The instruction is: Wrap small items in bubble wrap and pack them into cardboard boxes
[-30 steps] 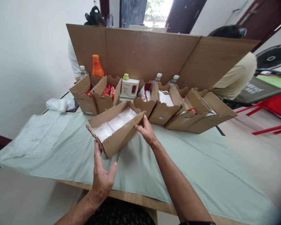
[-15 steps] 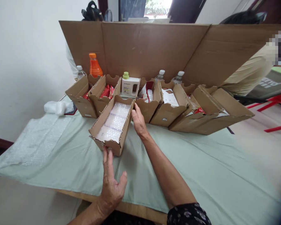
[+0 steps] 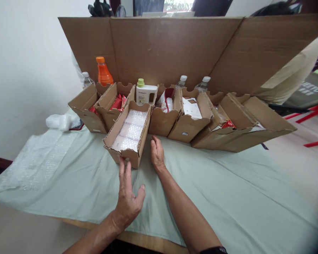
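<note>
A narrow cardboard box [image 3: 141, 151] juts out toward me from a row of similar boxes, and bubble-wrapped items [image 3: 131, 128] fill it. Against its near end rest the outstretched fingertips of my left hand [image 3: 128, 203], thumb apart. My right hand [image 3: 157, 152] is on the cloth just right of this box, its fingers extended and apart from the cardboard. A white bottle with a green cap [image 3: 146, 93] stands right behind the box's far end.
Cardboard boxes [image 3: 160, 123] with packets and other goods line the table, backed by a tall cardboard panel [image 3: 172, 49]. An orange bottle [image 3: 104, 73] and clear bottles [image 3: 203, 84] stand behind them. Bubble wrap [image 3: 33, 162] lies left on the green cloth [image 3: 228, 187].
The box with bubble-wrapped items has slid a little away from me, my left hand following at its near end. My right hand has come off its side and down toward the cloth.
</note>
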`<state>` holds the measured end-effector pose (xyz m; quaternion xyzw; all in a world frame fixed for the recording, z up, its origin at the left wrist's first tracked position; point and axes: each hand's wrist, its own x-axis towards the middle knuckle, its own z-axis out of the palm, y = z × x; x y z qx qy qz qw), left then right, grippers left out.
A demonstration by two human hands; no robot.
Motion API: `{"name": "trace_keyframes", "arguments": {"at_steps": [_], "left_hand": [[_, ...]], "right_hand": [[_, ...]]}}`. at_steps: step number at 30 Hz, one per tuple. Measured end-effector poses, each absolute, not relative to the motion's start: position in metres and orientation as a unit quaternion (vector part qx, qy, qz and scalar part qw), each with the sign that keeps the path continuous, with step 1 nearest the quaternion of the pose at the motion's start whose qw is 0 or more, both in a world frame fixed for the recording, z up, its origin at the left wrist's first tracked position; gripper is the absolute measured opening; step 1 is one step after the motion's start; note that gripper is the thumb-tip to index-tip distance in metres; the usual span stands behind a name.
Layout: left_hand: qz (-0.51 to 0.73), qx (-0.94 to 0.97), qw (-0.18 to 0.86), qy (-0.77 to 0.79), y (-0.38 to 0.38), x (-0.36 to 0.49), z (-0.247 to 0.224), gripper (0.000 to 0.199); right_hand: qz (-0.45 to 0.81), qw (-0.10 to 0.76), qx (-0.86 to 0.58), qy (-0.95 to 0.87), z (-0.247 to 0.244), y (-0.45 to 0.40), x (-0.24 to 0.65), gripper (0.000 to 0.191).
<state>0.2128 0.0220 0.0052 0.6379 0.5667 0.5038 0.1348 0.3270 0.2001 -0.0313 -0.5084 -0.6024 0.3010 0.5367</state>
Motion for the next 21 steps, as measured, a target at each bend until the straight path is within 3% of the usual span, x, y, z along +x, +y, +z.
{"name": "trace_keyframes", "arguments": {"at_steps": [7, 11, 14, 18, 21], "left_hand": [[0.507, 0.628, 0.150, 0.571, 0.022, 0.216, 0.003, 0.088], [0.500, 0.635, 0.143, 0.571, 0.020, 0.214, -0.001, 0.087], [0.496, 0.639, 0.134, 0.573, 0.020, 0.214, -0.001, 0.087], [0.495, 0.632, 0.146, 0.579, 0.020, 0.214, 0.001, 0.086], [0.501, 0.625, 0.155, 0.578, 0.020, 0.213, -0.001, 0.086]], "right_hand": [[0.279, 0.541, -0.494, -0.620, -0.016, 0.194, 0.328, 0.037], [0.216, 0.552, -0.497, -0.634, 0.041, 0.212, 0.348, 0.047], [0.133, 0.458, -0.552, -0.684, 0.091, 0.243, 0.362, 0.060], [0.054, 0.259, -0.633, -0.727, 0.128, 0.272, 0.366, 0.037], [0.024, 0.208, -0.669, -0.713, 0.132, 0.271, 0.365, 0.029]]}}
